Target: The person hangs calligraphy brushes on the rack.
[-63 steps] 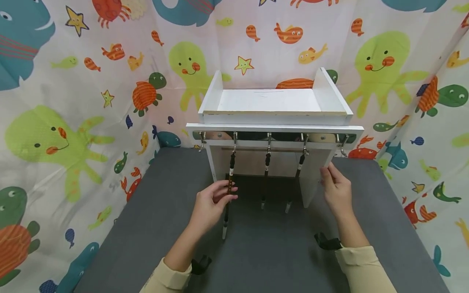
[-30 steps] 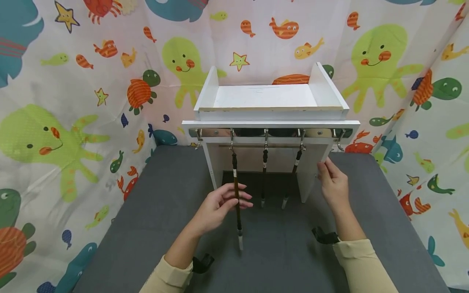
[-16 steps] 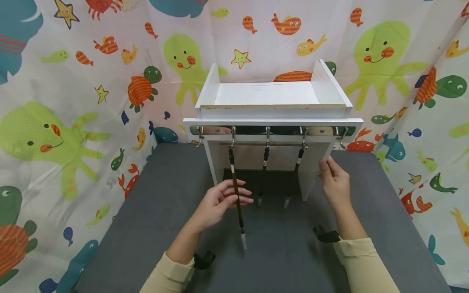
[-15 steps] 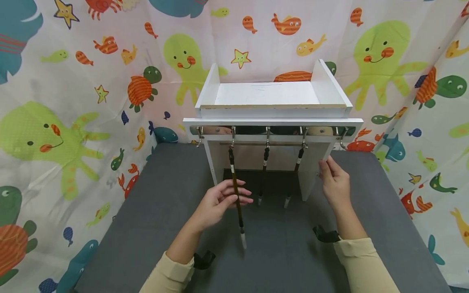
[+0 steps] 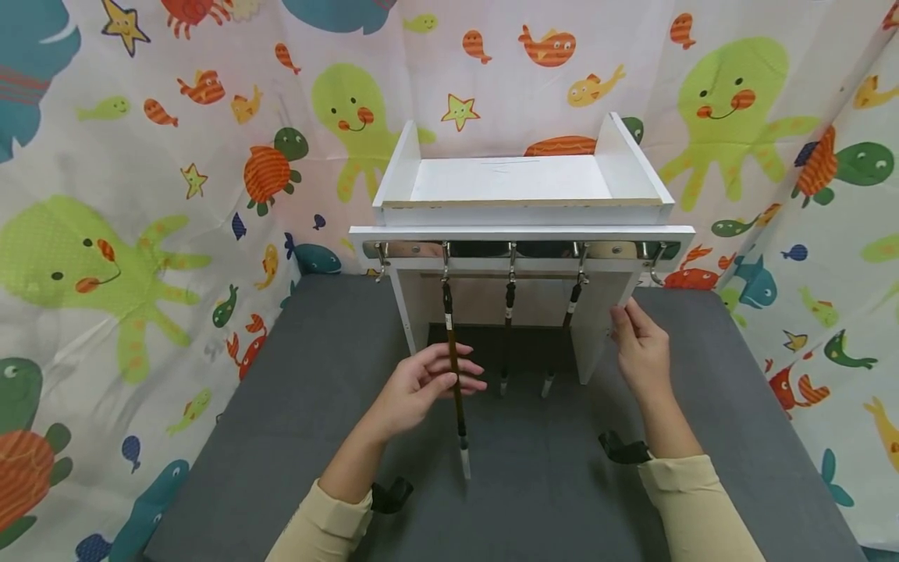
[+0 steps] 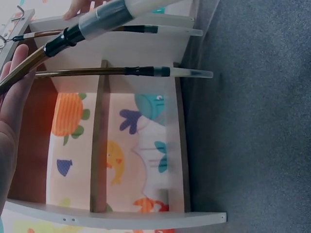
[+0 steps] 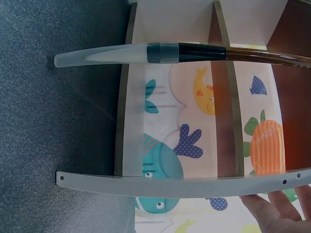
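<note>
Three brown calligraphy brushes with clear caps over their tips hang from metal hooks under a white wooden rack. In the head view my left hand [image 5: 414,390] holds the left brush [image 5: 460,414] at mid-handle between thumb and fingers, its capped tip tilted toward me. The middle brush [image 5: 509,312] and the right brush [image 5: 572,306] hang behind it. My right hand [image 5: 643,351] pinches the front edge of the rack's right side panel [image 5: 593,336]. In the left wrist view, the held brush [image 6: 60,42] crosses close to the camera.
The white rack [image 5: 520,234] stands on a grey table [image 5: 337,343], with an open shelf on top. A hook [image 5: 381,264] at the far left and a hook [image 5: 655,265] at the far right carry no brush. A sea-animal curtain [image 5: 232,47] surrounds the table.
Over two seconds my left hand has moved slightly right, and the held brush's tip has swung right and toward me. Over the last half second it barely moves. The right hand stays at the panel.
</note>
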`<state>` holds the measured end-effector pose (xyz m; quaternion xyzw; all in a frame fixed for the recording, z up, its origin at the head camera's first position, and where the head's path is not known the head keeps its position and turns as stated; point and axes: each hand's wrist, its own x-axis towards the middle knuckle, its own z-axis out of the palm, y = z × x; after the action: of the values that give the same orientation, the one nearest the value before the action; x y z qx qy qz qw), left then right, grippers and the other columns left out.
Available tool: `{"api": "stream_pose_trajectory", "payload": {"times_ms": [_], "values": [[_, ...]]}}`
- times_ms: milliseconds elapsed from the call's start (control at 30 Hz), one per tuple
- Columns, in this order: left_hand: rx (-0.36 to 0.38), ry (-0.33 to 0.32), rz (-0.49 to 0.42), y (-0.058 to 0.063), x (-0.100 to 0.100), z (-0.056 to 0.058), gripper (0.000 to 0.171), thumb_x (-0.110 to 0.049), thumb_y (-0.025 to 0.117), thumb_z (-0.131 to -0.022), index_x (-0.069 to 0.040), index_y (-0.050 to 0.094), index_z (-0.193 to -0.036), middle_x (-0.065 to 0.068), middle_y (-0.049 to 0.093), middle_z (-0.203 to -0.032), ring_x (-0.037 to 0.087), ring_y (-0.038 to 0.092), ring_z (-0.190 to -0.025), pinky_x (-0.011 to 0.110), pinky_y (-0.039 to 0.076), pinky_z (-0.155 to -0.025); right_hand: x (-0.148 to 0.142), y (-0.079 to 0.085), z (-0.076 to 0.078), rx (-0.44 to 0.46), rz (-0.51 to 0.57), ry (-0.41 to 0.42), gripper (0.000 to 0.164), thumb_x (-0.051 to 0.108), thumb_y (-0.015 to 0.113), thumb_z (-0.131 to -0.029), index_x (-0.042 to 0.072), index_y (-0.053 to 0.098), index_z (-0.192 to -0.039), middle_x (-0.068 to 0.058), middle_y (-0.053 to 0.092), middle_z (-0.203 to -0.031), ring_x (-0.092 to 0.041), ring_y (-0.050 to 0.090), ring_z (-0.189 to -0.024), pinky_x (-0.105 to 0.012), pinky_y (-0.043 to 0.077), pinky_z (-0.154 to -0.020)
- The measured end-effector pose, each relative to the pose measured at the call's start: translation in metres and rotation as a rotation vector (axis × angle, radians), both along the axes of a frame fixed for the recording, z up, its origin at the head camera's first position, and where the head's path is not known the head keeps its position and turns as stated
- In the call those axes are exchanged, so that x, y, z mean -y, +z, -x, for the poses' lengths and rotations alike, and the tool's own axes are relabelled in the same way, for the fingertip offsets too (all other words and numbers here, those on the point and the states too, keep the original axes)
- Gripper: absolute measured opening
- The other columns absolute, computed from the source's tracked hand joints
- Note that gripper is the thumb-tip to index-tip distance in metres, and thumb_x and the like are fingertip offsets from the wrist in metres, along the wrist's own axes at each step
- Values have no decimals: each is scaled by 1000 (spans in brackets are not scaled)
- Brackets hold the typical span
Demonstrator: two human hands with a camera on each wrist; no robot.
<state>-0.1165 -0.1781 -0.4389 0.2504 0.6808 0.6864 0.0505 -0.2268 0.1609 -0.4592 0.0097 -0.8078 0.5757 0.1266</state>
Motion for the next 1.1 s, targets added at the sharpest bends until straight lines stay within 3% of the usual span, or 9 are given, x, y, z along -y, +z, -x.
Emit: {"api": "stream_pose_trajectory", "payload": {"times_ms": [167, 500, 633, 767, 867, 933, 1033, 1100], "values": [[1, 3, 5, -5, 2, 6, 35, -1, 48, -106, -2, 48, -141, 24, 64, -127, 32, 69, -114, 47, 55, -96, 0, 1, 0, -2, 10, 10, 46, 47, 50, -103, 37, 50, -148, -2, 56, -148, -26, 59, -128, -43, 50, -99], [-27, 19, 36, -31, 4, 27, 35, -1, 47, -106, -7, 50, -141, 17, 65, -130, 30, 68, -117, 47, 53, -100, -4, -4, -2, 58, -42, 8, 54, 53, 47, -102, 33, 44, -153, -3, 53, -151, -27, 57, -131, -44, 50, -101], [-70, 40, 61, -43, 5, 40, 37, -1, 46, -106, -9, 50, -142, 15, 64, -134, 28, 65, -123, 38, 51, -104, -6, -10, -5, 35, -11, 11, 53, 50, 49, -103, 30, 45, -152, -4, 52, -152, -26, 58, -131, -28, 53, -96], [-111, 68, 90, -51, 9, 51, 44, 0, 47, -105, -5, 44, -149, 19, 56, -145, 32, 53, -136, 33, 44, -111, -9, -12, -12, -11, 59, 33, 49, 41, 51, -105, 24, 47, -151, -8, 51, -152, -17, 61, -126, -14, 52, -88], [-113, 134, 152, -53, 17, 51, 51, -3, 51, -105, -2, 37, -153, 20, 45, -155, 35, 40, -145, 40, 38, -116, -12, -11, -16, -31, 63, 57, 48, 38, 51, -105, 23, 48, -151, -10, 50, -152, -11, 61, -124, -17, 52, -89], [-105, 181, 205, -52, 27, 48, 53, -6, 54, -104, -2, 36, -155, 19, 40, -158, 35, 35, -148, 46, 35, -117, -14, -9, -18, -37, 29, 67, 48, 40, 50, -105, 21, 50, -150, -10, 52, -151, -14, 62, -124, -21, 53, -89], [-120, 257, 329, -45, 46, 39, 53, -14, 58, -104, -7, 41, -153, 12, 42, -158, 32, 38, -147, 53, 34, -117, -19, -7, -20, -34, -51, 82, 49, 44, 48, -105, 20, 54, -147, -9, 57, -146, -22, 64, -123, -21, 53, -90], [-148, 294, 398, -38, 60, 30, 49, -17, 61, -102, -10, 48, -149, 8, 48, -155, 30, 43, -144, 54, 37, -115, -25, -8, -23, -42, -126, 80, 47, 46, 48, -105, 22, 57, -145, -6, 61, -143, -16, 65, -122, -15, 51, -90]]}}
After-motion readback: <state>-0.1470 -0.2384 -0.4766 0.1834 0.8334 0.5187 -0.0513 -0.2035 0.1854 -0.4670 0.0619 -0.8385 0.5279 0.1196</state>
